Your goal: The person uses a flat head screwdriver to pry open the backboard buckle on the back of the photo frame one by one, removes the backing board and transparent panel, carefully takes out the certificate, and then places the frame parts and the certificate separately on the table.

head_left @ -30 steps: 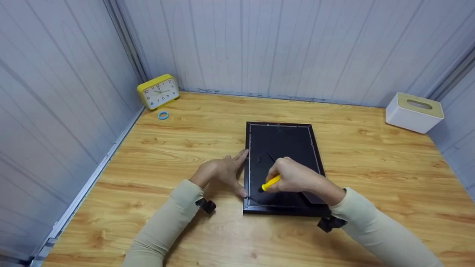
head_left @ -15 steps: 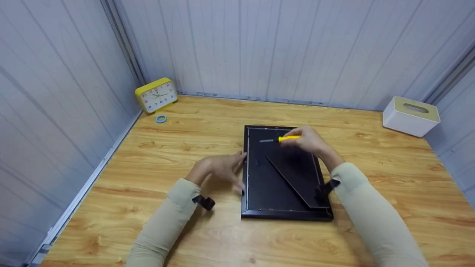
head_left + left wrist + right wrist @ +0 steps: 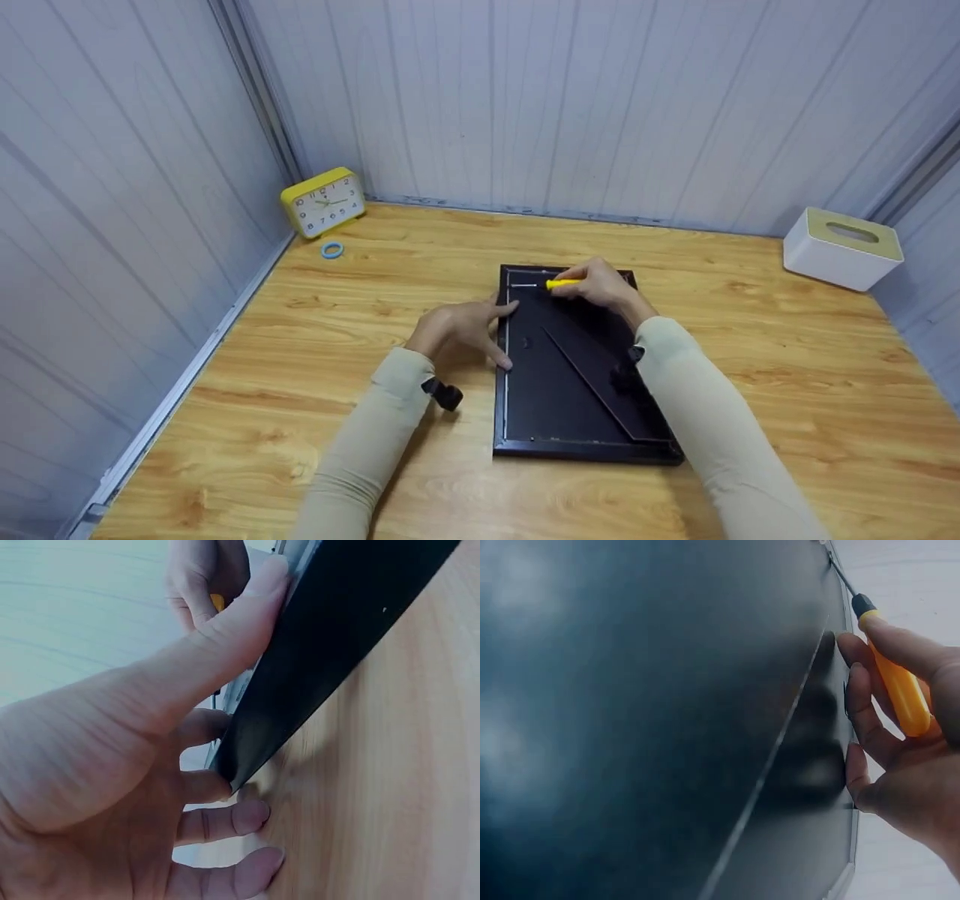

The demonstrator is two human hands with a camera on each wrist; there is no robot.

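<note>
A black picture frame (image 3: 525, 405) lies back side up on the wooden table, its backing crossed by a flat stand leg (image 3: 592, 349) with a slanted edge. My right hand (image 3: 604, 286) grips the yellow handle of a screwdriver (image 3: 900, 690). The metal tip points left, at the inner edge of the frame near its far left corner. Fingertips of that hand hover right over the backing in the right wrist view. My left hand (image 3: 469, 327) rests at the frame's left side, thumb (image 3: 259, 604) on the border and fingers spread.
At the back left stand a yellow alarm clock (image 3: 325, 204) and a light blue ring (image 3: 332, 250). A white tissue box (image 3: 843, 248) with a wood-coloured lid sits at the back right. Panelled walls (image 3: 465, 112) border the table on several sides.
My right hand has carried the screwdriver from the lower middle of the frame to its far left part, turning the tip leftward. My left hand has shifted slightly inward onto the border.
</note>
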